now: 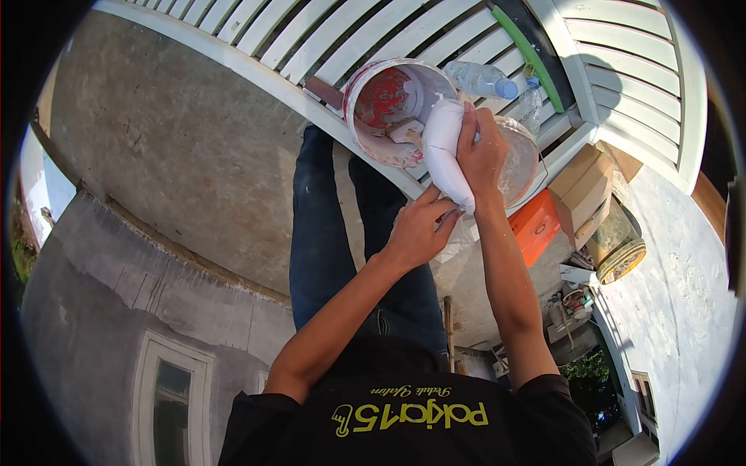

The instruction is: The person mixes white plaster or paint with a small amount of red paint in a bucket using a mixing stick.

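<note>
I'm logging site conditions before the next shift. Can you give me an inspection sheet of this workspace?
Surface: white slatted panel, laid flat over concrete floor.
Job's things: white bag, tipped into a red-stained bucket; second bucket beside it.
Clutter: plastic bottle, green strip, orange box, cardboard boxes, round tin.
Hands: left hand pinches the bag's bottom end; right hand grips its middle.
Cables: nothing seen.
Surroundings: outdoor, sunlit; greenery at the right.
</note>
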A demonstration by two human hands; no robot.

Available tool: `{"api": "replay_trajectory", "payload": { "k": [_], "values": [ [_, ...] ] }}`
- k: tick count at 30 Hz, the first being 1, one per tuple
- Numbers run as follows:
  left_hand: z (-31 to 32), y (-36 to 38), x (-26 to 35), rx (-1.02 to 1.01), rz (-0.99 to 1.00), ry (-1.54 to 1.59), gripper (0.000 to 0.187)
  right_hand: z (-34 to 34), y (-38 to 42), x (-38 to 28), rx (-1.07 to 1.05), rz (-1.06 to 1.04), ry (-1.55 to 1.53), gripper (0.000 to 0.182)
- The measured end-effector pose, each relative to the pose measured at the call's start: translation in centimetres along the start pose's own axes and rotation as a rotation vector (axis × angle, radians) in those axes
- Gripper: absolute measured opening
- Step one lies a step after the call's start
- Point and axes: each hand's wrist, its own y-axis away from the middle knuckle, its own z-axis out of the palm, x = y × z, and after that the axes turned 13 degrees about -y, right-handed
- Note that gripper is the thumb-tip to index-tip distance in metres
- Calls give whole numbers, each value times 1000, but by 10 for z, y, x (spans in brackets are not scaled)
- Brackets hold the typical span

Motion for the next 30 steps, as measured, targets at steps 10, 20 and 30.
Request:
{"api": "replay_trajectory", "payload": {
  "k": [10, 20, 30],
  "values": [
    [-6, 11, -5, 16, -28, 2, 16, 9, 8, -9, -36, -30, -20, 25],
    [-6, 1, 1, -11, -7, 27, 17, 0, -2, -5, -15, -14, 50, 24],
    [-6, 9, -1, 12, 20, -16, 18, 2, 7, -7, -17, -24, 1, 24]
  ]
}}
